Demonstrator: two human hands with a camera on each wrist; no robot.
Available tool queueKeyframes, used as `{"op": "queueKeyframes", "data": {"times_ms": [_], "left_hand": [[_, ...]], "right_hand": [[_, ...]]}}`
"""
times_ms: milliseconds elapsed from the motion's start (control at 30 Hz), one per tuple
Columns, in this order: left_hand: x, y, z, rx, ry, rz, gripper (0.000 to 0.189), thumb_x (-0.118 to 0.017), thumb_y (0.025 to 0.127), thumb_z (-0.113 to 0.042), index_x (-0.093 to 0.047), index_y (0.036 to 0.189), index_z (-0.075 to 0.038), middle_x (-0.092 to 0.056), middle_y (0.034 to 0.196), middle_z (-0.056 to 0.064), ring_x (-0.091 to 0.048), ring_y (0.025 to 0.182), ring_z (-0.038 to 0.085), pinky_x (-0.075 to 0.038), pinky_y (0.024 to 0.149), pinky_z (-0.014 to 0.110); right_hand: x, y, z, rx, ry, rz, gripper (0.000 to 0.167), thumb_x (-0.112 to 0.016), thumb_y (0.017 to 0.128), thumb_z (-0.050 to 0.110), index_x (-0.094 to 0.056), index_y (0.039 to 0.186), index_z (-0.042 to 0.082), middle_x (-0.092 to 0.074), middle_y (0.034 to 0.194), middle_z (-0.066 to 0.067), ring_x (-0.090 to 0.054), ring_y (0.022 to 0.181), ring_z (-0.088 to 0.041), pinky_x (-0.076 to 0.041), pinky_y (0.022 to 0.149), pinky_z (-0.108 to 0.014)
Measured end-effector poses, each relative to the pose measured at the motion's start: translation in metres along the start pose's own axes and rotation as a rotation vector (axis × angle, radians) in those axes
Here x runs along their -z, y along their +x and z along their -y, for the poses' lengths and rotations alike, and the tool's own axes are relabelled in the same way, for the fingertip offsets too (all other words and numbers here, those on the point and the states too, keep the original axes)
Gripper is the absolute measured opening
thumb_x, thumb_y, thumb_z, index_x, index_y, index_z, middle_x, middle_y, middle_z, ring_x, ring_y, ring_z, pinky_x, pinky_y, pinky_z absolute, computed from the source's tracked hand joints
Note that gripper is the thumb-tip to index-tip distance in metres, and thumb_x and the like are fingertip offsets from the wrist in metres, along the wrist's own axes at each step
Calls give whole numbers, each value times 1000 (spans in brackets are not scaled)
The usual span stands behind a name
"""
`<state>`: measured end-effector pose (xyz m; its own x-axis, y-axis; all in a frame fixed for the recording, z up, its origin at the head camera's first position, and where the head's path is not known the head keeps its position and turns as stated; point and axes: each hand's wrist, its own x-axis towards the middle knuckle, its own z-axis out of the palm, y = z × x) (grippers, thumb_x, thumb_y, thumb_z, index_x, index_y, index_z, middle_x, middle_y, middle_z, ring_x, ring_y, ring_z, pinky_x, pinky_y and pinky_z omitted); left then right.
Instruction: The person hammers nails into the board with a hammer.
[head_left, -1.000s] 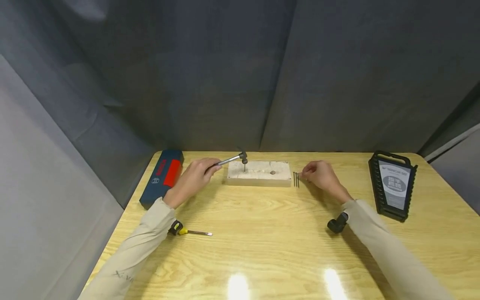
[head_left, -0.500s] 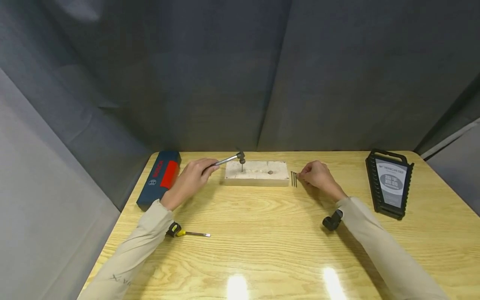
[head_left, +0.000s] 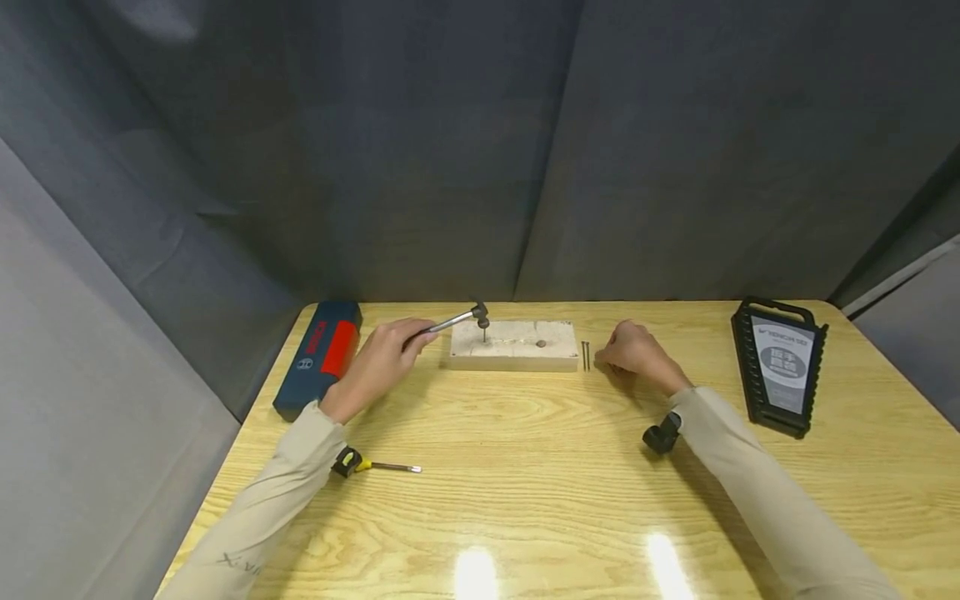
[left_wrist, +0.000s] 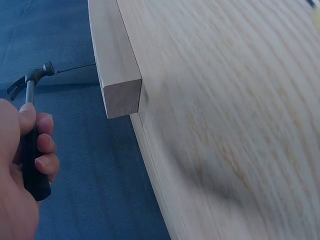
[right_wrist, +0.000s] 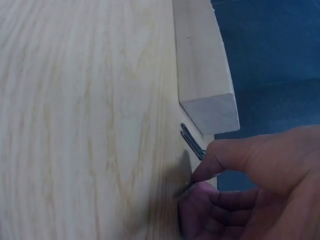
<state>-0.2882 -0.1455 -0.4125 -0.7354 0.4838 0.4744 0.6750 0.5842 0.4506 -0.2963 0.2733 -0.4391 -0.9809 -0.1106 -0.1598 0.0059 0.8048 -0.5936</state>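
My left hand (head_left: 381, 357) grips the black handle of a small claw hammer (head_left: 456, 320), fingers curled round it. The hammer's head hangs just above a nail (head_left: 484, 335) that stands upright in a pale wooden block (head_left: 513, 364). In the left wrist view a narrow gap shows between the hammer's face and the nail's head. Right of the block, my right hand (head_left: 637, 352) pinches a loose nail (right_wrist: 184, 190) between thumb and forefinger, low over the table. Two more nails (head_left: 586, 356) lie side by side between that hand and the block.
A blue and red Bosch case (head_left: 318, 358) lies at the table's left edge. Nearer, a yellow-handled screwdriver (head_left: 393, 467) is beside my left wrist. A black wrench holder (head_left: 780, 367) lies at the right, and a dark curtain (head_left: 420, 167) hangs behind the table.
My right hand has taken one of three nails that lay beside the block and drawn it slightly right. The left hand and hammer have stayed almost in place above the standing nail.
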Motion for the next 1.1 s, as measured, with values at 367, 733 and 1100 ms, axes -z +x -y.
{"op": "queueKeyframes", "data": {"times_ms": [367, 733, 1100], "left_hand": [[-2, 5, -2, 15, -4, 19, 25, -64, 106, -17, -74, 124, -3, -76, 111, 9, -60, 75, 16, -49, 65, 29], [-7, 5, -5, 19, -7, 22, 23, -64, 106, -16, -74, 122, -3, -75, 105, 9, -55, 71, 14, -45, 62, 27], [1, 4, -4, 38, 28, -7, 21, -65, 105, -14, -73, 120, -2, -74, 99, 10, -54, 68, 16, -44, 60, 28]], "right_hand": [[17, -6, 26, 138, 24, -137, 19, -63, 102, 4, -65, 83, 0, -67, 75, -12, -58, 64, -18, -48, 68, -32], [-28, 13, 76, 368, 373, -285, 17, -77, 97, 12, -78, 109, -1, -78, 105, -18, -72, 87, -26, -57, 74, -25], [-69, 34, 99, 458, 580, -293, 15, -75, 98, 10, -76, 107, -2, -78, 103, -20, -77, 90, -33, -62, 82, -39]]}}
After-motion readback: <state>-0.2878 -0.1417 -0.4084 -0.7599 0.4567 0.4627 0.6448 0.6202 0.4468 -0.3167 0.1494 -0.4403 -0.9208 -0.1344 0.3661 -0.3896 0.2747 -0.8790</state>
